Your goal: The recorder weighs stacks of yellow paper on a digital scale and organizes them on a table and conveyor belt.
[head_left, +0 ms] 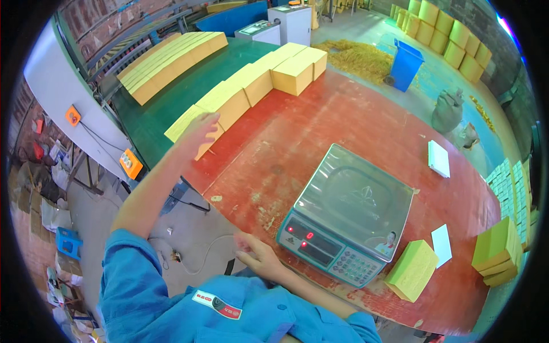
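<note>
My left hand (200,132) reaches out over the near end of a row of yellow blocks that look like stacked paper. Its fingers are stretched out against the nearest block (182,127); whether they press on it is hard to tell. Behind that one, more yellow blocks (226,97) run along the seam between the green belt (151,123) and the red tabletop (274,148). Low in front of my body, my right hand (258,258) is empty, thumb apart from its loosely bent fingers. It is close to the left corner of a digital scale (354,197) with a bare pan and lit red display.
A single yellow block (412,270) and a pale card (441,246) lie right of the scale. A white pad (438,159) is farther back. More blocks (497,248) are stacked at the right edge. A blue wheeled bin (407,64) stands on the floor beyond.
</note>
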Available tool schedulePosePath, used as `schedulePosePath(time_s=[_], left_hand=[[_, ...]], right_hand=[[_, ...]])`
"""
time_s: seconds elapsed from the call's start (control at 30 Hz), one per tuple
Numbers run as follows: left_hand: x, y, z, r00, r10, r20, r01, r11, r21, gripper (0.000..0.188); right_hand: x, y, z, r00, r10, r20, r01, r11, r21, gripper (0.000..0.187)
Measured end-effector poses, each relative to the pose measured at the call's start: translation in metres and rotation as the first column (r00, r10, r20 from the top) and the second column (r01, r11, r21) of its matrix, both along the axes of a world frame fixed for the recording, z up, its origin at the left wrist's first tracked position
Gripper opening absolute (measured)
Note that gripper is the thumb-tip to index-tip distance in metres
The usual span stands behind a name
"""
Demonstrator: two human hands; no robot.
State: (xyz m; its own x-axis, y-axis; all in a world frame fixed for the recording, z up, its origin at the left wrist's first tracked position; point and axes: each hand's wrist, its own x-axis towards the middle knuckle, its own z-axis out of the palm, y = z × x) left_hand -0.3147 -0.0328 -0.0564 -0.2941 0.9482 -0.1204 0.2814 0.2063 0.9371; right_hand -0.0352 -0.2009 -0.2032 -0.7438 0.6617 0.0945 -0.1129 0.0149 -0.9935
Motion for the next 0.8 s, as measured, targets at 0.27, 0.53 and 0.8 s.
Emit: schedulePosePath(time_s=[0.27,0.53,0.8], left_hand=[[0.008,0.103,0.028,0.891,-0.206,-0.405,0.197,0.978,-0.064,0.078],[0.056,0.363,-0.023,0.433,-0.222,-0.874,0.446,0.895,-0.006,0.08],[0.061,0.576,-0.071,0.238,-0.065,-0.969,0.507,0.859,0.067,0.069]], right_hand=[[-0.064,0.031,-0.015,0.922,-0.388,0.014,0.326,0.793,0.515,0.05],[-0.101,0.082,-0.023,0.627,-0.764,0.15,0.608,0.6,0.52,0.045],[-0.112,0.087,-0.016,0.332,-0.884,0.328,0.745,0.459,0.484,0.037]])
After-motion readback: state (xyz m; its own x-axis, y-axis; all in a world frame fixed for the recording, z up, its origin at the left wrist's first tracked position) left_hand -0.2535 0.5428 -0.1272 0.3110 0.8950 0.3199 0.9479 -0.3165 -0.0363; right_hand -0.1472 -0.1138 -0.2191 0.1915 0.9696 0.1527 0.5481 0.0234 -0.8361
